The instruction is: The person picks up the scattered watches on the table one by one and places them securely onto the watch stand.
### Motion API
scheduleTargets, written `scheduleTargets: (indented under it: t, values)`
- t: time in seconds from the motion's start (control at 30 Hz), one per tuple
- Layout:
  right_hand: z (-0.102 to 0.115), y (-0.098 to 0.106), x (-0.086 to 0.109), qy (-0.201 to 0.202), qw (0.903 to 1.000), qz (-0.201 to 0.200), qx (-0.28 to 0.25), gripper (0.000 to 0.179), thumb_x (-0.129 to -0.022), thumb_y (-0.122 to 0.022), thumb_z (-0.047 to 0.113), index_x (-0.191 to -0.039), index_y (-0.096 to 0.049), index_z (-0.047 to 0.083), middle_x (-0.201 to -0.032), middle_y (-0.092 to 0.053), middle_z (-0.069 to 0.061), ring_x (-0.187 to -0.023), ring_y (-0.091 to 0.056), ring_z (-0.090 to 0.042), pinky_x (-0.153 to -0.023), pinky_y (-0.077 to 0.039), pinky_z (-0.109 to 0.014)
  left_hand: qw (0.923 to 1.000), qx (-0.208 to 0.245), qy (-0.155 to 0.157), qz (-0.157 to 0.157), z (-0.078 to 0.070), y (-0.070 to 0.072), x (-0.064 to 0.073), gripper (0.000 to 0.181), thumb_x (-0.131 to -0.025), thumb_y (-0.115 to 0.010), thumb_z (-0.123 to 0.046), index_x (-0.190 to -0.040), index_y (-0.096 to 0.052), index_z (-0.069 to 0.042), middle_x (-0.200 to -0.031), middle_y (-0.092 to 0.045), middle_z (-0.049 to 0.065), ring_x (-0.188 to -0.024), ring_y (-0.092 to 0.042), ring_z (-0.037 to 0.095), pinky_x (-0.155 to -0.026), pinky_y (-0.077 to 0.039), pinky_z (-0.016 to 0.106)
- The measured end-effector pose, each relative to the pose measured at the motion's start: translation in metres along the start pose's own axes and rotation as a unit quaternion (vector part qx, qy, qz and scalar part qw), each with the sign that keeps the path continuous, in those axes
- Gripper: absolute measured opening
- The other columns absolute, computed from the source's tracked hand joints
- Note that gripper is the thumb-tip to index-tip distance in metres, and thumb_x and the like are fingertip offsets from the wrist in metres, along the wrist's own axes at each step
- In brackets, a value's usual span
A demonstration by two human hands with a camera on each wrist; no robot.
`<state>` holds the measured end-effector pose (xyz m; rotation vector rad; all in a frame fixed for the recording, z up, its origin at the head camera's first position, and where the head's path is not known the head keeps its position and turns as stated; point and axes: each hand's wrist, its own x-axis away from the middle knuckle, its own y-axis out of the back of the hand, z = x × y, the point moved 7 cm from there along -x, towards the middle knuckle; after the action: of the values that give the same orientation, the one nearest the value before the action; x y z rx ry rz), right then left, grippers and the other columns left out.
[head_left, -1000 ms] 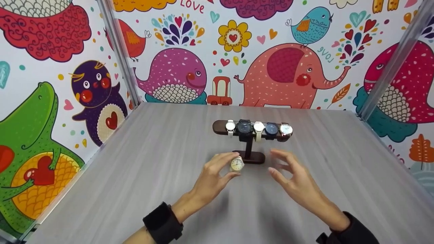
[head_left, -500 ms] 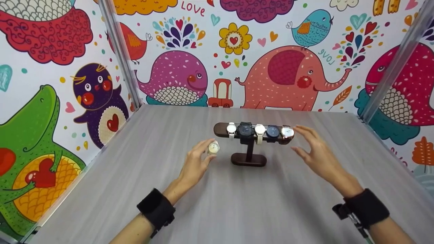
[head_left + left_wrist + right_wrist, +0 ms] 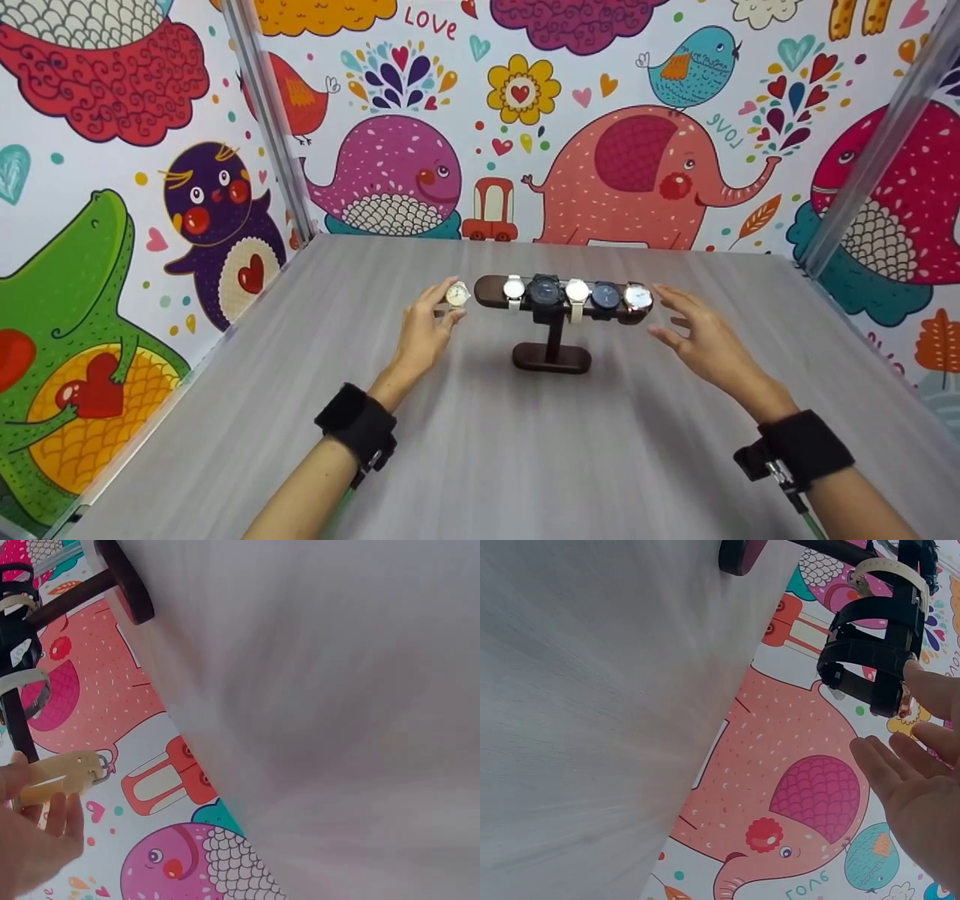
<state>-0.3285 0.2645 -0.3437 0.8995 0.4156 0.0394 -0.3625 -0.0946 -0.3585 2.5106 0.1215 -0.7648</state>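
My left hand (image 3: 421,330) pinches a small wristwatch (image 3: 457,294) between thumb and fingers, just off the left end of a dark brown watch stand (image 3: 490,291). In the left wrist view its cream strap (image 3: 71,771) is looped, with the buckle showing. Several watches are strapped along the stand's bar: a white one (image 3: 514,288), a black one (image 3: 544,291), a cream-strapped one (image 3: 577,291), a dark blue one (image 3: 606,296) and a rose-gold one (image 3: 638,297). At the bar's right end, my right hand (image 3: 709,337) has its fingers loosely spread, the fingertips close to the rose-gold watch.
The stand's oval base (image 3: 552,358) rests on a grey wood-grain table (image 3: 480,450). Walls printed with cartoon animals (image 3: 622,180) rise behind and at both sides, with metal posts (image 3: 274,120) at the corners. Black bands (image 3: 806,450) wrap both wrists.
My left hand has carried the watch from in front of the stand's base up and left to the bar's left end. My right hand has moved out and up to the right end.
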Motion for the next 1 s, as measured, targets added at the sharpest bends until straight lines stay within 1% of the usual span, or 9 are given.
scheduleTargets:
  t: [0.13,0.3,0.37,0.43,0.53,0.67,0.9,0.93,1.0]
  values:
    - [-0.001,-0.004,0.001,0.013,0.9998,0.000,-0.014,0.064,-0.091,-0.070,0.002,-0.150,-0.043,0.001,-0.147,-0.048,-0.028,-0.131,-0.051,-0.048,-0.102,-0.048,-0.059,0.9994,0.028,0.022,0.003,0.000,-0.006,-0.008,0.049,-0.089,-0.071,0.000,-0.136,-0.059,0.000,-0.122,-0.067,0.021,-0.108,-0.069,0.031,-0.087,-0.061,0.036]
    - [-0.001,-0.007,0.000,0.021,0.9994,0.003,-0.026,0.063,-0.093,-0.069,0.005,-0.150,-0.043,0.001,-0.146,-0.048,-0.028,-0.130,-0.053,-0.047,-0.102,-0.049,-0.059,0.9973,0.058,0.039,0.023,0.000,-0.016,-0.016,0.051,-0.090,-0.071,-0.001,-0.139,-0.058,-0.002,-0.128,-0.064,0.020,-0.111,-0.069,0.032,-0.087,-0.061,0.029]
    - [-0.001,-0.008,0.000,0.017,0.9994,0.005,-0.030,0.062,-0.094,-0.068,0.007,-0.150,-0.042,0.001,-0.146,-0.048,-0.028,-0.131,-0.053,-0.047,-0.102,-0.049,-0.059,0.9967,0.061,0.045,0.029,0.000,-0.018,-0.017,0.052,-0.090,-0.071,-0.002,-0.140,-0.057,-0.002,-0.131,-0.063,0.021,-0.115,-0.067,0.032,-0.089,-0.060,0.029]
    - [-0.002,-0.009,0.000,0.011,0.9995,0.007,-0.030,0.062,-0.095,-0.068,0.011,-0.151,-0.042,0.002,-0.147,-0.048,-0.028,-0.132,-0.052,-0.046,-0.103,-0.048,-0.059,0.9965,0.061,0.047,0.033,0.001,-0.020,-0.018,0.052,-0.090,-0.071,-0.003,-0.140,-0.057,-0.002,-0.133,-0.062,0.022,-0.117,-0.066,0.033,-0.091,-0.060,0.033]
    - [-0.003,-0.009,0.001,0.002,0.9996,0.012,-0.025,0.062,-0.097,-0.067,0.015,-0.152,-0.041,0.004,-0.148,-0.047,-0.027,-0.133,-0.051,-0.046,-0.103,-0.048,-0.059,0.9969,0.054,0.043,0.038,0.001,-0.021,-0.019,0.052,-0.089,-0.072,-0.004,-0.140,-0.057,-0.002,-0.138,-0.060,0.023,-0.121,-0.064,0.035,-0.096,-0.058,0.041]
    - [-0.003,-0.010,0.002,-0.005,0.9997,0.016,-0.016,0.063,-0.097,-0.067,0.018,-0.153,-0.040,0.006,-0.150,-0.045,-0.027,-0.134,-0.050,-0.046,-0.104,-0.048,-0.060,0.9964,0.055,0.039,0.052,0.002,-0.022,-0.020,0.054,-0.090,-0.071,-0.006,-0.142,-0.055,-0.002,-0.143,-0.057,0.023,-0.126,-0.061,0.036,-0.104,-0.053,0.047]
    - [-0.003,-0.010,0.003,-0.010,0.9996,0.026,-0.005,0.066,-0.096,-0.068,0.018,-0.154,-0.038,0.007,-0.151,-0.044,-0.027,-0.134,-0.050,-0.046,-0.104,-0.048,-0.059,0.9908,0.094,0.040,0.089,0.005,-0.026,-0.022,0.058,-0.092,-0.069,-0.010,-0.146,-0.049,-0.002,-0.150,-0.049,0.023,-0.132,-0.055,0.037,-0.111,-0.047,0.045]
    - [-0.003,-0.009,0.003,-0.010,0.9996,0.026,-0.004,0.067,-0.096,-0.068,0.018,-0.154,-0.038,0.007,-0.151,-0.044,-0.026,-0.134,-0.050,-0.046,-0.104,-0.048,-0.059,0.9898,0.099,0.038,0.094,0.005,-0.027,-0.022,0.059,-0.092,-0.068,-0.011,-0.146,-0.048,-0.001,-0.150,-0.048,0.024,-0.133,-0.055,0.038,-0.111,-0.047,0.045]
    - [-0.003,-0.009,0.003,-0.003,0.9998,0.022,-0.003,0.067,-0.095,-0.069,0.016,-0.153,-0.039,0.006,-0.150,-0.045,-0.027,-0.134,-0.050,-0.046,-0.103,-0.048,-0.060,0.9864,0.117,0.040,0.108,0.006,-0.030,-0.022,0.060,-0.093,-0.067,-0.012,-0.148,-0.046,-0.001,-0.151,-0.047,0.024,-0.133,-0.055,0.037,-0.107,-0.051,0.041]
